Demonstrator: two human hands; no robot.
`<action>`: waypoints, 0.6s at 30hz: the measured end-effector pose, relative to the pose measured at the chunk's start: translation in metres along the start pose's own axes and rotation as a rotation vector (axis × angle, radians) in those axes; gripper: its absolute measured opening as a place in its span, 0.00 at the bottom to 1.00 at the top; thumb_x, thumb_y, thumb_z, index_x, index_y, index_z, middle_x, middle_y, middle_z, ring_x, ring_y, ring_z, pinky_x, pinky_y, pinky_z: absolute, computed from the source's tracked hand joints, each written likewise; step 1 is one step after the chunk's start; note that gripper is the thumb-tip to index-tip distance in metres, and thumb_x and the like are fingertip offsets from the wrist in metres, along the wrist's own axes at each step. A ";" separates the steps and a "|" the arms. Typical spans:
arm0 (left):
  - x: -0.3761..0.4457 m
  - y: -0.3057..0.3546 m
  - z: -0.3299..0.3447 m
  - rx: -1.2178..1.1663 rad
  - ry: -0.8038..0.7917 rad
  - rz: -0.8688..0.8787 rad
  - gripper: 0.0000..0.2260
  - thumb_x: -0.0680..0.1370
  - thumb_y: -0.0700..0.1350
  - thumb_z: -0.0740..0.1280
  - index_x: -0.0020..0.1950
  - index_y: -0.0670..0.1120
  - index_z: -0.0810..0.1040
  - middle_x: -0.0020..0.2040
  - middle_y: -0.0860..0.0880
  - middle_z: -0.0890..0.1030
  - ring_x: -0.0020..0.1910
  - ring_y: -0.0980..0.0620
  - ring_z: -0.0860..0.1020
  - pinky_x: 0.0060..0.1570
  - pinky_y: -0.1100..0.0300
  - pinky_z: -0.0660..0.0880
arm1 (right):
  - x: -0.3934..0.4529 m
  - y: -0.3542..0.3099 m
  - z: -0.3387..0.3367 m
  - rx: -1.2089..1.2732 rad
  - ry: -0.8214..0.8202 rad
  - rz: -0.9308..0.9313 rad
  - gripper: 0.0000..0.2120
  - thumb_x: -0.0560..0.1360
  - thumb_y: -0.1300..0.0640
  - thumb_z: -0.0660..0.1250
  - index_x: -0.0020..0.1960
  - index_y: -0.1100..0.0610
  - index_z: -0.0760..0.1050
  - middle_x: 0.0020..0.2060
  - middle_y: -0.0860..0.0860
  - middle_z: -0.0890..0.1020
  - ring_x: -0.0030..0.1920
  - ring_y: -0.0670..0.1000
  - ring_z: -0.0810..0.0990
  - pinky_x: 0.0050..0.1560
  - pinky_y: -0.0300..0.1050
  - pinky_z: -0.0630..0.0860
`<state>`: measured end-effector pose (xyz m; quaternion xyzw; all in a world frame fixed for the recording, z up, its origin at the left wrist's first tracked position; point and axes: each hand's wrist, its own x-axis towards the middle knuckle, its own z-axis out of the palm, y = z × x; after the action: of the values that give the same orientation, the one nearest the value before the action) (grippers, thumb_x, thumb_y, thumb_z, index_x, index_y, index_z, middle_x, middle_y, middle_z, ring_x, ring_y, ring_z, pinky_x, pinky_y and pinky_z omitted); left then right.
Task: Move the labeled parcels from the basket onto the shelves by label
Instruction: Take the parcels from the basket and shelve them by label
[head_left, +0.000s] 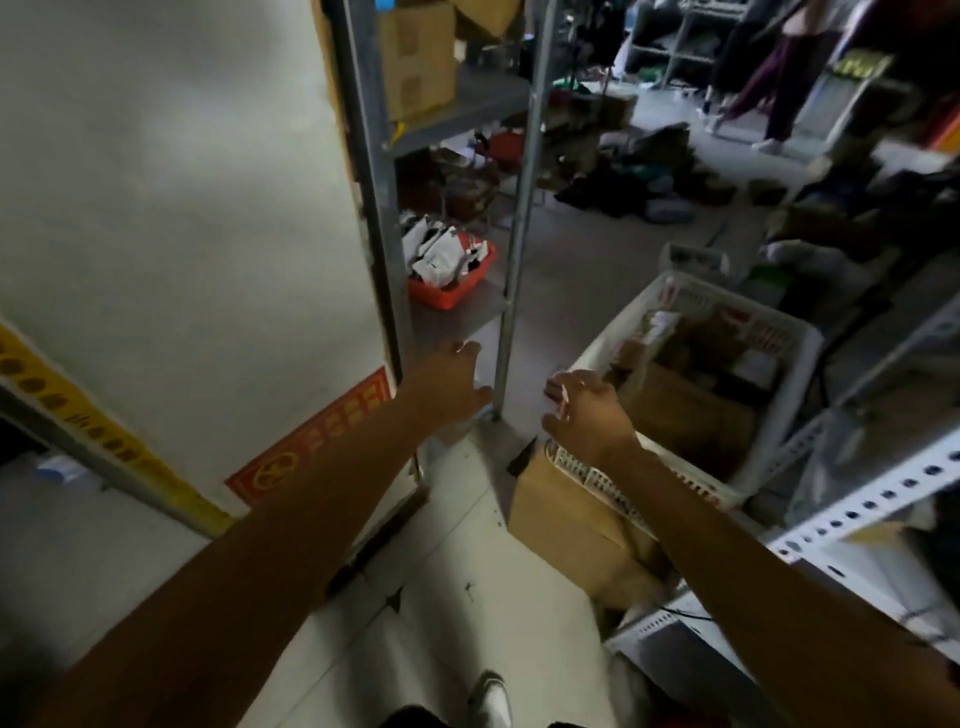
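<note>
A white plastic basket (795, 343) stands on the floor at the right, holding several brown cardboard parcels (685, 410) with labels. My right hand (582, 415) reaches out just left of the basket's near corner, fingers loosely curled, holding nothing. My left hand (454, 382) stretches forward beside the foot of a grey metal shelf (511, 249), fingers relaxed and empty. On that shelf's low level sits a red tray (452, 291) full of white bagged parcels.
A cardboard box (566, 519) sits on the floor under the basket's near edge. A white perforated shelf rail (872, 504) runs along the right. A white wall panel (182, 234) fills the left. Clothes and boxes litter the far floor; a person's legs (779, 78) stand at the back.
</note>
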<state>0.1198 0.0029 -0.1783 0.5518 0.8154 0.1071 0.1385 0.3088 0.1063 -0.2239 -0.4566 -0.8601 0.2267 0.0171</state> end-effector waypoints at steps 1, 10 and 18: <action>0.013 0.008 0.008 0.014 -0.007 0.014 0.28 0.79 0.53 0.66 0.76 0.43 0.64 0.73 0.42 0.69 0.73 0.42 0.66 0.71 0.48 0.65 | -0.001 0.006 -0.004 -0.001 0.000 0.041 0.33 0.72 0.38 0.59 0.72 0.52 0.67 0.69 0.54 0.71 0.70 0.60 0.70 0.69 0.54 0.70; 0.119 0.063 0.054 0.010 -0.145 0.190 0.27 0.78 0.53 0.66 0.73 0.42 0.66 0.68 0.39 0.74 0.66 0.40 0.73 0.64 0.49 0.72 | 0.049 0.071 -0.024 0.039 0.019 0.245 0.29 0.71 0.40 0.62 0.67 0.53 0.69 0.65 0.55 0.73 0.67 0.62 0.70 0.67 0.57 0.70; 0.227 0.072 0.068 0.020 -0.264 0.382 0.26 0.75 0.55 0.69 0.69 0.44 0.70 0.62 0.40 0.78 0.57 0.41 0.79 0.54 0.48 0.78 | 0.094 0.102 -0.032 0.156 0.086 0.447 0.29 0.69 0.41 0.61 0.67 0.49 0.71 0.63 0.54 0.74 0.63 0.60 0.74 0.61 0.56 0.76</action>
<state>0.1262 0.2419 -0.2426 0.7067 0.6719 0.0504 0.2157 0.3410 0.2419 -0.2531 -0.6423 -0.7159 0.2709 0.0383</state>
